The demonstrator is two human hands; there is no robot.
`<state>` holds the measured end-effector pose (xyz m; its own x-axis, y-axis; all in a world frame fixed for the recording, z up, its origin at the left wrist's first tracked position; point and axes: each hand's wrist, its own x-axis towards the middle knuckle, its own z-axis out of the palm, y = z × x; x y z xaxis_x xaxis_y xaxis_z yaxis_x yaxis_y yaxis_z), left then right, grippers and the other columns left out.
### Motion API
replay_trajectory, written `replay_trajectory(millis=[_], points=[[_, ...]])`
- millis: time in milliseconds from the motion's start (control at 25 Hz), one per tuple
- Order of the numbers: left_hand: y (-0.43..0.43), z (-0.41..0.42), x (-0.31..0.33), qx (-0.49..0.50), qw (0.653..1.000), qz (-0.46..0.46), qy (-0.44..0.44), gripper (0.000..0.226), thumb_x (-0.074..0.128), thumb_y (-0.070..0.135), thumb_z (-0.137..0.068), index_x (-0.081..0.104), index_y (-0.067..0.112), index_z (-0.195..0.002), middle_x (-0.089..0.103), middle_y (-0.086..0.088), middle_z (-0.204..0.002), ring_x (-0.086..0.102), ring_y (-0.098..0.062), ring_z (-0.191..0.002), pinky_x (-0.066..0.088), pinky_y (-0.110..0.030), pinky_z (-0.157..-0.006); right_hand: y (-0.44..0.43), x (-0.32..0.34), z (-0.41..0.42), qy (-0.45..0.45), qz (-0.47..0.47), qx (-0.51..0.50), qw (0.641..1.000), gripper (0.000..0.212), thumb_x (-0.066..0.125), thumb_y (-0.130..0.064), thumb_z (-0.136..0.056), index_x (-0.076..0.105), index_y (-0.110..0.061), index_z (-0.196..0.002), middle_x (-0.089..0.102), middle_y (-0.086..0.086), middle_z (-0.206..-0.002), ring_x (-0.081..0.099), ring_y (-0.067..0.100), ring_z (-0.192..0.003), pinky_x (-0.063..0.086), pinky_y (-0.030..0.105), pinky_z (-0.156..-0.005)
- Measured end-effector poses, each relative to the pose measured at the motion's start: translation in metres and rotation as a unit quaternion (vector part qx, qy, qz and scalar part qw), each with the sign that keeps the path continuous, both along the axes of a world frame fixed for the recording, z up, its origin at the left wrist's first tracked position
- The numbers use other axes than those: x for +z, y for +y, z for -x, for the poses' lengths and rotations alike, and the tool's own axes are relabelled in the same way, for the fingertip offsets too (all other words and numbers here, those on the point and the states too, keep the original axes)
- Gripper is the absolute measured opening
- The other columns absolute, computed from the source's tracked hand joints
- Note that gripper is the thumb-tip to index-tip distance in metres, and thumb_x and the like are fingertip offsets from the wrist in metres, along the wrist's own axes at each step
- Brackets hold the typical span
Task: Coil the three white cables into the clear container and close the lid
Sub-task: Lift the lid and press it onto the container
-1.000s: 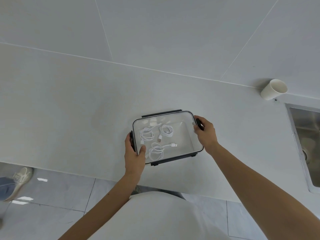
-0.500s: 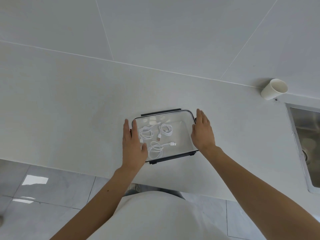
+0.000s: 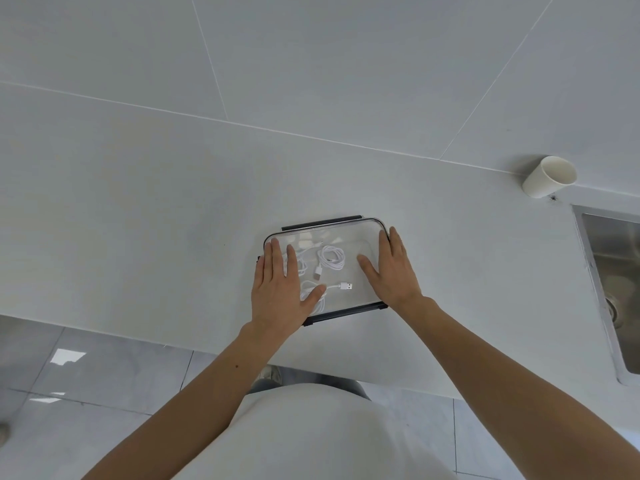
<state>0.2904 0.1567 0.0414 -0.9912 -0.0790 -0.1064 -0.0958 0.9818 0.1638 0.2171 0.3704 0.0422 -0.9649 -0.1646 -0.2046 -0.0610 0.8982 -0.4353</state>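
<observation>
- Bench (image 3: 138, 202): white, smooth and bare-looking, running under pale wall tiles. Grey glossy floor (image 3: 69, 375) shows below its front edge.
- Sink (image 3: 616, 289): a steel basin set into the bench at your far right, well apart from the work.
- Box (image 3: 375, 221): it sits near the bench's front edge with the lid (image 3: 349, 237) on. A lopsided push could slide it on that slick top, towards the drop.
- Hands: your left hand (image 3: 280, 289) and right hand (image 3: 391, 271) lie flat on the lid, fingers straight, grasping nothing. Press unevenly and the lid may seat crooked.
- Cup (image 3: 549, 176): white paper, by the wall, out of reach of trouble.
- Cables (image 3: 331, 258): coiled inside the box, two partly hidden under your left hand. A loop springing up could foul the seal.
- Latches (image 3: 322, 223): dark strips at the far and near sides. Whether they are clipped is unclear; if not, the lid could lift.
</observation>
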Motion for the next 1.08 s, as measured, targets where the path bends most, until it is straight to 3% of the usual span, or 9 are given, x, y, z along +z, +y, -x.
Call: replay_trajectory(millis=[120, 280, 480, 600, 760, 880, 960, 1080], points=[[-0.003, -0.001, 0.000, 0.005, 1.000, 0.016, -0.011, 0.107, 0.006, 0.081, -0.078, 0.015, 0.005, -0.154, 0.008, -0.027, -0.160, 0.008, -0.036, -0.150, -0.001, -0.039, -0.117, 0.000, 0.003, 0.001, -0.028, 0.047, -0.038, 0.998, 0.079, 0.047, -0.050, -0.098, 0.013, -0.008, -0.156, 0.009, 0.015, -0.165, 0.015, 0.030, -0.152, 0.028, 0.044, -0.118], [-0.006, -0.002, -0.003, 0.009, 1.000, 0.019, -0.019, 0.109, 0.001, 0.083, -0.076, 0.009, 0.008, -0.154, 0.005, -0.026, -0.160, 0.005, -0.036, -0.150, -0.003, -0.041, -0.118, 0.003, 0.005, 0.005, -0.031, 0.072, -0.059, 0.995, 0.079, 0.054, -0.050, -0.094, 0.020, -0.011, -0.154, 0.029, 0.012, -0.157, 0.032, 0.030, -0.144, 0.041, 0.045, -0.107], [-0.005, -0.003, -0.010, 0.020, 0.999, -0.024, -0.023, 0.109, 0.006, 0.084, -0.076, 0.007, 0.009, -0.155, -0.001, -0.023, -0.161, 0.000, -0.036, -0.150, 0.008, -0.046, -0.119, 0.003, 0.011, 0.007, -0.039, 0.107, -0.066, 0.991, 0.075, 0.062, -0.042, -0.093, 0.025, -0.014, -0.153, 0.043, 0.012, -0.147, 0.044, 0.032, -0.134, 0.039, 0.039, -0.103], [-0.007, -0.003, -0.013, 0.027, 0.995, -0.096, -0.030, 0.111, 0.012, 0.086, -0.075, 0.001, 0.010, -0.155, -0.013, -0.018, -0.162, -0.013, -0.032, -0.150, 0.010, -0.042, -0.120, 0.006, 0.011, 0.009, -0.043, 0.119, -0.065, 0.990, 0.077, 0.063, -0.043, -0.092, 0.025, -0.016, -0.153, 0.044, 0.011, -0.147, 0.043, 0.031, -0.135, 0.038, 0.039, -0.103], [-0.008, -0.003, -0.010, 0.030, 0.985, -0.171, -0.022, 0.105, 0.034, 0.075, -0.078, 0.003, 0.011, -0.155, -0.019, -0.012, -0.162, -0.020, -0.027, -0.148, 0.003, -0.031, -0.116, 0.005, 0.009, 0.007, -0.035, 0.105, -0.062, 0.992, 0.079, 0.060, -0.045, -0.093, 0.021, -0.014, -0.154, 0.040, 0.013, -0.150, 0.042, 0.032, -0.135, 0.041, 0.041, -0.102], [-0.008, -0.003, -0.011, 0.032, 0.983, -0.178, -0.016, 0.103, 0.036, 0.074, -0.080, 0.004, 0.011, -0.155, -0.018, -0.012, -0.162, -0.020, -0.027, -0.149, 0.002, -0.029, -0.113, 0.010, 0.007, 0.003, -0.063, 0.057, -0.006, 0.996, 0.094, 0.057, -0.056, -0.090, 0.005, -0.015, -0.157, 0.010, 0.014, -0.163, 0.019, 0.032, -0.149, 0.034, 0.045, -0.112], [-0.009, -0.003, -0.014, 0.024, 0.989, -0.148, -0.022, 0.105, 0.025, 0.081, -0.080, 0.003, 0.011, -0.155, -0.016, -0.014, -0.162, -0.017, -0.029, -0.149, 0.007, -0.035, -0.117, 0.016, 0.008, -0.003, -0.101, 0.027, 0.046, 0.993, 0.112, 0.061, -0.067, -0.081, -0.006, -0.020, -0.157, -0.019, 0.011, -0.164, -0.010, 0.027, -0.153, 0.016, 0.045, -0.122], [-0.010, -0.001, -0.013, 0.003, 0.997, -0.066, -0.046, 0.114, 0.004, 0.088, -0.071, -0.001, 0.010, -0.155, -0.014, -0.018, -0.161, -0.013, -0.034, -0.149, 0.007, -0.045, -0.119, 0.022, 0.009, -0.008, -0.123, -0.017, 0.122, 0.985, 0.132, 0.064, -0.078, -0.067, -0.017, -0.023, -0.155, -0.037, 0.010, -0.157, -0.034, 0.024, -0.146, 0.000, 0.045, -0.124]])
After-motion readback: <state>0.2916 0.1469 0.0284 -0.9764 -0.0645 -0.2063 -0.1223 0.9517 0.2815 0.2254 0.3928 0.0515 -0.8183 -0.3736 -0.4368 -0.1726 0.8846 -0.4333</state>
